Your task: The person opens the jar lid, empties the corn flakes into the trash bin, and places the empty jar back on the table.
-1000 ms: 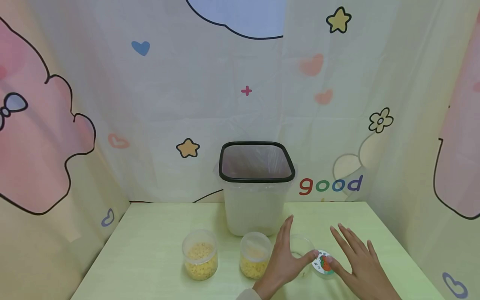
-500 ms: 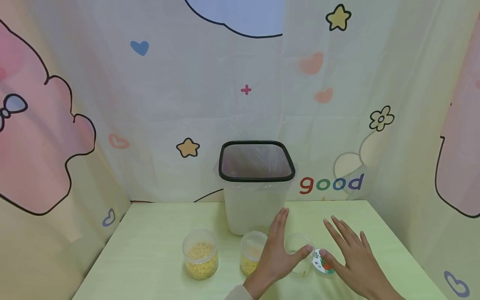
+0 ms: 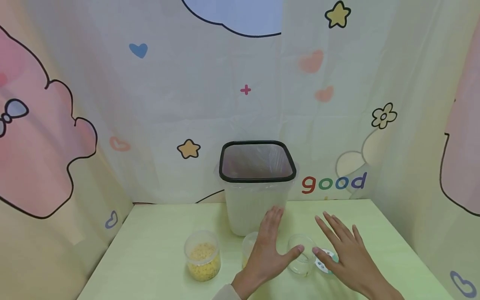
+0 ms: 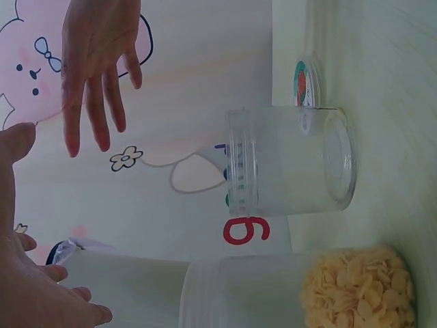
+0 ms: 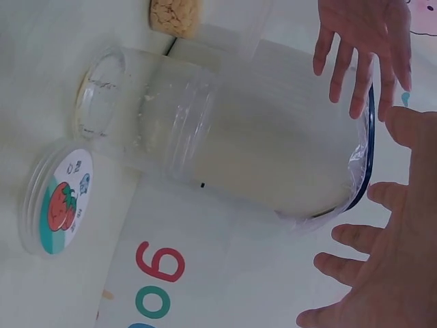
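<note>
My left hand hovers with fingers extended and thumb spread, holding nothing. In the head view it partly covers a clear jar of yellow flakes. To its right, my right hand is raised too, its fingers spread and nothing in it. Between and below the hands stands an uncapped clear jar, with no flakes visible inside. A round lid with a strawberry-like picture lies on the table beside that jar, partly behind the right thumb in the head view.
Another clear jar of yellow flakes stands to the left on the pale green table. Behind the jars is a white bin with a black rim and a plastic liner. A patterned curtain encloses the back and sides.
Both hands have shifted left and slightly away from me. The left hand now covers more of the middle flake jar, while the uncapped jar shows more clearly.
</note>
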`<state>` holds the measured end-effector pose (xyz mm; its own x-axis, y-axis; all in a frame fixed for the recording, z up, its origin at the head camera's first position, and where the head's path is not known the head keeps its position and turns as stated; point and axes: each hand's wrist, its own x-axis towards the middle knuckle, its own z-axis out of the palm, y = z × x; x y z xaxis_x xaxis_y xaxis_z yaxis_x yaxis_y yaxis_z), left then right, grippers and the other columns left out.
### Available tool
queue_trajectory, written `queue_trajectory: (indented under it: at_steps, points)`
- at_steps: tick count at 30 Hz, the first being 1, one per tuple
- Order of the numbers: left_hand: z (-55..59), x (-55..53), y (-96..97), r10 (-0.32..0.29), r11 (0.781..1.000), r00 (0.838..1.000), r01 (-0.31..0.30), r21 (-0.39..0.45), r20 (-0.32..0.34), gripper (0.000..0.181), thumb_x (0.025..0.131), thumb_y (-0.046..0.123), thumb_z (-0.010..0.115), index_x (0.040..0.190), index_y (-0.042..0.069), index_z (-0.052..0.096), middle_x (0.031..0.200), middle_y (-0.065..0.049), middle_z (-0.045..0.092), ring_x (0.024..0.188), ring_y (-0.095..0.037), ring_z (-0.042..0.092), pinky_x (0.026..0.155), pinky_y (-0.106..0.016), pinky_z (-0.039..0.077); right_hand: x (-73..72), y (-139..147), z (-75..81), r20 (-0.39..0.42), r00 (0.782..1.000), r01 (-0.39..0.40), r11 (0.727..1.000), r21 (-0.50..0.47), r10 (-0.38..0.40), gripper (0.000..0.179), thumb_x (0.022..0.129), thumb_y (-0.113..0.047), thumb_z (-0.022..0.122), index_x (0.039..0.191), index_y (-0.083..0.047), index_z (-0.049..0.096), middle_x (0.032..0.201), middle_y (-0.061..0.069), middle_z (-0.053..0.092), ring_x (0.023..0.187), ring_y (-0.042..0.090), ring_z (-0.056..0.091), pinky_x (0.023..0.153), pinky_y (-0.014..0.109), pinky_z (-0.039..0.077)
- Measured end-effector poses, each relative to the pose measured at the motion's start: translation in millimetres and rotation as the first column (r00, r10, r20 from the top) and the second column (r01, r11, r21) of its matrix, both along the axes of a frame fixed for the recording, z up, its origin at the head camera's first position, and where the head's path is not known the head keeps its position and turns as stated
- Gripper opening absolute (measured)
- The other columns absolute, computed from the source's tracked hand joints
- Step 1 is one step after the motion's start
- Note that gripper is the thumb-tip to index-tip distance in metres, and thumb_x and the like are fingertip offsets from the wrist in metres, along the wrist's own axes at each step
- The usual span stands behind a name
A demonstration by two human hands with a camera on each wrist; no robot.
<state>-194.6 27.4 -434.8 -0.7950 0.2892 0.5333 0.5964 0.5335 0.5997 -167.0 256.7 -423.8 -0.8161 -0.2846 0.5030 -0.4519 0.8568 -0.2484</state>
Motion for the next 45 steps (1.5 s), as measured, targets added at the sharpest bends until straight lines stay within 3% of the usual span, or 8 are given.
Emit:
queue_trajectory:
  at_steps: [11,16,27,34,40,45]
  points:
    - [7.4,2.0,-26.0,0.055,0.994,0.996,-0.061,-0.086,-0.07,0.09,0.087,0.059,0.063,0.158,0.03,0.016,0.164,-0.005,0.019,0.15,-0.032,0.022,0.11,-0.057,0.038,-5.4,-12.7,5.4,0.005,1.0,-0.02,1.0,0.011,0.02,0.073,0.092,-0.042,0.064,0.155,-0.031,0.028,0.16,0.009,0.031,0.15,0.027,0.021,0.121,0.061,0.0]
    - [6.7,2.1,-39.2,0.058,0.994,0.997,-0.063,-0.088,-0.058,0.09,0.087,0.058,0.064,0.158,0.034,0.014,0.166,-0.005,0.017,0.152,-0.035,0.017,0.114,-0.059,0.031,-6.3,-20.1,9.3,0.016,0.999,-0.028,0.999,0.016,0.028,0.073,0.092,-0.044,0.063,0.155,-0.031,0.028,0.161,0.008,0.03,0.151,0.027,0.02,0.121,0.061,0.001]
    - [1.6,2.1,-58.2,0.12,0.978,0.985,-0.139,-0.158,-0.122,0.091,0.085,0.063,0.062,0.157,0.034,0.016,0.166,-0.001,0.017,0.151,-0.037,0.018,0.114,-0.061,0.03,-10.4,-33.3,8.6,0.029,0.999,-0.046,0.999,0.014,0.046,0.074,0.091,-0.047,0.062,0.155,-0.031,0.029,0.161,0.007,0.03,0.149,0.031,0.023,0.121,0.062,0.003]
    - [-3.9,7.8,-66.2,0.122,0.981,0.99,-0.131,-0.14,-0.071,0.093,0.085,0.066,0.06,0.157,0.035,0.011,0.167,0.009,0.007,0.153,-0.032,0.013,0.115,-0.061,0.029,-10.8,-41.5,2.4,0.014,0.998,-0.068,0.998,-0.002,0.068,0.075,0.091,-0.047,0.063,0.155,-0.033,0.028,0.161,0.005,0.031,0.149,0.029,0.024,0.122,0.058,0.004]
    - [-11.9,8.3,-71.2,0.14,0.982,0.989,-0.145,-0.119,-0.05,0.097,0.083,0.065,0.063,0.158,0.031,0.012,0.167,0.003,0.01,0.151,-0.036,0.017,0.111,-0.063,0.033,-11.8,-48.1,2.2,-0.012,0.997,-0.082,0.997,0.0,0.082,0.075,0.091,-0.045,0.064,0.155,-0.032,0.028,0.16,0.005,0.032,0.148,0.029,0.026,0.122,0.057,0.005]
    - [-17.2,6.3,-72.8,0.118,0.991,0.993,-0.116,-0.064,0.022,0.099,0.082,0.064,0.066,0.158,0.033,0.011,0.166,-0.002,0.014,0.152,-0.033,0.015,0.111,-0.062,0.034,-13.2,-52.1,2.9,-0.004,0.996,-0.092,0.996,-0.007,0.092,0.074,0.091,-0.045,0.064,0.155,-0.032,0.028,0.16,0.006,0.032,0.148,0.03,0.026,0.121,0.059,0.007]
